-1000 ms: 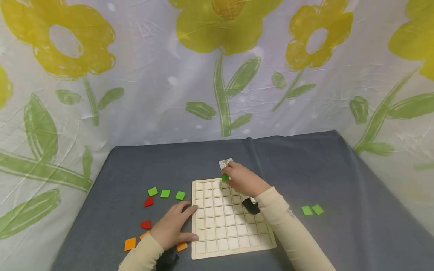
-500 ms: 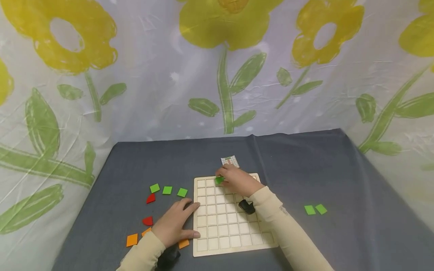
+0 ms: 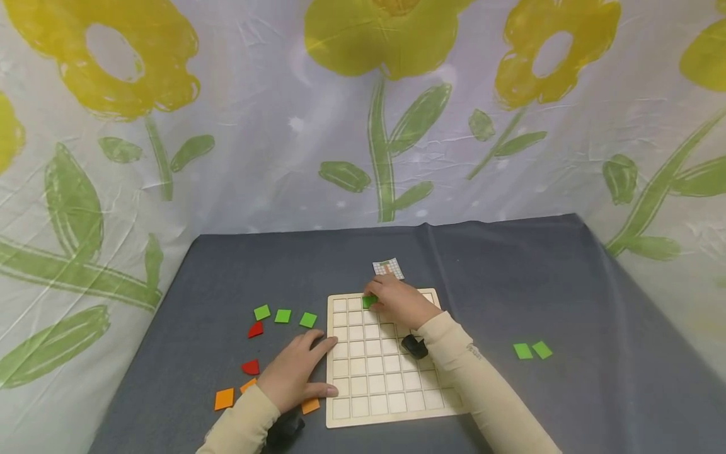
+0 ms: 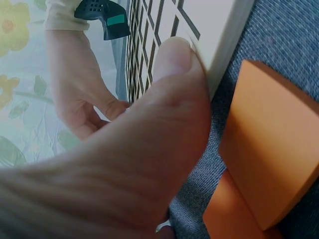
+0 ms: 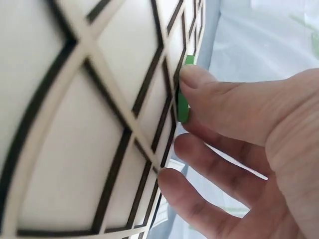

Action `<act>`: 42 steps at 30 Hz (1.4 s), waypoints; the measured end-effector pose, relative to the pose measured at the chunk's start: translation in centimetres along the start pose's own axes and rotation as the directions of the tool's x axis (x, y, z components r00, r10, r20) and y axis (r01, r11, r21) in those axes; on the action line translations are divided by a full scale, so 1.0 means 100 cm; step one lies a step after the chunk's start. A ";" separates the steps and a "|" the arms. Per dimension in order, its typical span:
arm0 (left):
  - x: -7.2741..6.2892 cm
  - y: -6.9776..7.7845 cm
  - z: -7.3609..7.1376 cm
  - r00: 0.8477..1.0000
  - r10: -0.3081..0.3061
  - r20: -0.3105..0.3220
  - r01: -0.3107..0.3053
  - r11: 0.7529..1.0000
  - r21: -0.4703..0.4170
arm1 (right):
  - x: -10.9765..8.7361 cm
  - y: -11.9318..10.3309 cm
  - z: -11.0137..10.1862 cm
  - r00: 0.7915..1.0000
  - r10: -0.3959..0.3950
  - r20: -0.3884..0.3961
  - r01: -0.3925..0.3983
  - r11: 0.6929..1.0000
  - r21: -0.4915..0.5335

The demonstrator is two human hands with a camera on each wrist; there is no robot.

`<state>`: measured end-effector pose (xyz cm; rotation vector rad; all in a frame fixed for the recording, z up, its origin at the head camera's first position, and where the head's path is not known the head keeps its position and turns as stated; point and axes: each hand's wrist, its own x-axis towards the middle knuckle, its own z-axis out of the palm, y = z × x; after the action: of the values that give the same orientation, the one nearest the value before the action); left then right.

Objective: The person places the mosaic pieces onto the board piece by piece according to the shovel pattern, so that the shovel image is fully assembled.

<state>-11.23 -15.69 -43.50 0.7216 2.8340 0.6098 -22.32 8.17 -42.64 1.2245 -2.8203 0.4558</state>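
Observation:
A pale wooden grid board (image 3: 358,403) lies on the dark cloth. At its far row, my right hand (image 3: 401,301) pinches a green square tile (image 3: 368,302) between thumb and finger. Seen from the right wrist, the green tile (image 5: 183,107) stands close against the grid, with the other fingers spread beside it. My left hand (image 3: 296,372) rests on the board's left edge, its thumb (image 4: 172,59) lying over the rim. Orange square tiles (image 4: 274,144) lie beside that thumb, one overlapping another.
Left of the board are several green tiles (image 3: 283,316), red quarter-round pieces (image 3: 250,367) and an orange tile (image 3: 224,398). Two green tiles (image 3: 523,351) lie to the right. A small printed grid card (image 3: 388,268) sits beyond the far edge. A flowered curtain (image 3: 272,157) hangs behind.
My right hand has shifted left along the far row with the green tile, then stayed almost still. The left hand keeps its place on the board's edge. The head view has tilted slightly.

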 end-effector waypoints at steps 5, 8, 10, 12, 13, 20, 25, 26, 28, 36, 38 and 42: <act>-0.001 0.001 0.000 1.000 0.004 -0.010 -0.004 1.000 0.004 | 0.000 0.005 0.004 1.000 -0.020 -0.020 0.020 1.000 -0.014; -0.001 0.001 0.000 1.000 0.002 -0.011 -0.002 1.000 0.011 | 0.001 0.006 0.006 0.999 -0.024 -0.030 0.023 1.000 -0.021; 0.000 0.000 0.000 1.000 0.001 -0.012 -0.001 1.000 0.013 | 0.001 0.007 0.006 0.999 -0.028 -0.040 0.028 0.999 -0.021; 0.000 0.000 0.000 1.000 0.003 -0.014 -0.003 1.000 0.010 | 0.002 0.007 0.007 0.998 -0.033 -0.050 0.032 0.999 -0.021; 0.000 0.000 0.000 1.000 0.003 -0.016 -0.003 1.000 0.007 | 0.002 0.006 0.007 0.998 -0.035 -0.053 0.034 0.999 -0.019; -0.001 0.000 0.000 1.000 0.006 -0.017 -0.006 1.000 0.016 | 0.001 0.005 0.004 0.999 -0.026 -0.040 0.025 0.999 -0.023; 0.000 0.002 -0.001 1.000 0.007 -0.012 -0.007 1.000 0.021 | -0.010 0.008 -0.005 1.000 -0.019 -0.022 0.018 1.000 -0.018; 0.000 0.002 -0.001 1.000 0.002 -0.009 -0.002 1.000 0.021 | -0.014 0.009 -0.008 1.000 -0.013 -0.019 0.013 1.000 -0.015; 0.000 0.002 -0.001 1.000 -0.012 -0.004 0.012 1.000 0.026 | -0.023 0.011 -0.016 1.000 0.006 -0.010 -0.006 1.000 -0.025; 0.002 0.002 0.000 1.000 -0.012 -0.001 0.012 0.999 0.033 | -0.077 0.030 -0.049 0.996 0.091 0.014 -0.089 0.991 -0.097; 0.002 0.003 -0.001 1.000 -0.015 0.004 0.015 0.999 0.030 | -0.093 0.035 -0.055 0.994 0.108 0.014 -0.105 0.987 -0.124; 0.002 0.004 -0.002 1.000 -0.019 0.012 0.018 0.999 0.035 | -0.127 0.047 -0.063 0.990 0.140 0.001 -0.138 0.975 -0.172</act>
<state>-11.25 -15.35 -43.10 0.7013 2.8434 0.5529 -17.49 21.97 -39.64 1.0074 -2.8963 0.2031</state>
